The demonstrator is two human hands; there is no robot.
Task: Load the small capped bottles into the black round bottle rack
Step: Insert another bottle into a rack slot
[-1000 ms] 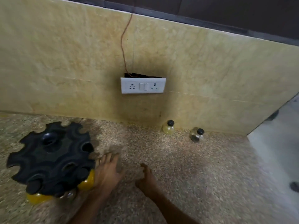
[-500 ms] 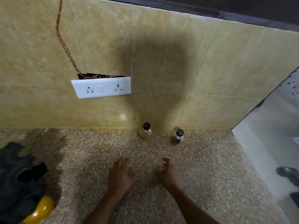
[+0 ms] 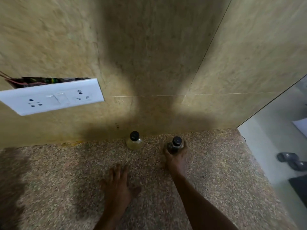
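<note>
Fingers of right hand (image 3: 178, 159) wrapping clear bottle (image 3: 174, 146) around smooth, probably light body below cap; left hand (image 3: 118, 185) resting flat, empty; yellowish bottle (image 3: 134, 141) waiting.

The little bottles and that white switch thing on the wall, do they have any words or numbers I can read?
None can be read.
White plastic switch plate: only holes and switches, no print visible.
Yellowish black-capped bottle: no label visible.
Dark black-capped bottle, in the right hand's fingers: no label visible.
</note>
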